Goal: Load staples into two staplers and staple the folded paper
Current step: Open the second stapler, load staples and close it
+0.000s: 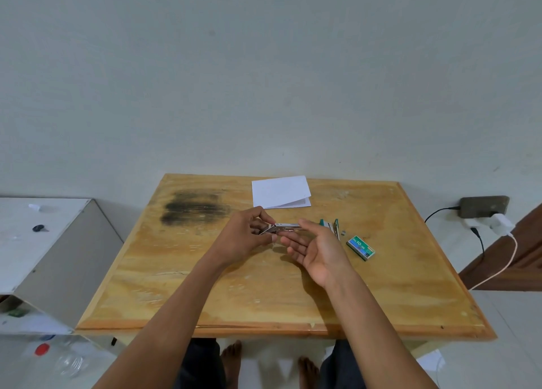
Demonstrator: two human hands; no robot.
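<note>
My left hand [245, 237] grips a small silver stapler [283, 227] at its hinge end, holding it a little above the wooden table [205, 286] with its top swung up. My right hand [315, 249] is beside it, palm up and fingers spread, its fingertips at the stapler's front end. A second stapler [331, 227], green and silver, lies opened on the table just right of my hands. A green box of staples [360, 248] sits further right. The folded white paper [281, 192] lies at the table's far edge.
A white cabinet [44, 250] stands left of the table. At the right, a power strip [484, 206] with a white charger [500, 223] and cables sits on the floor near a brown door. A clear bottle [66, 362] lies on the floor at lower left.
</note>
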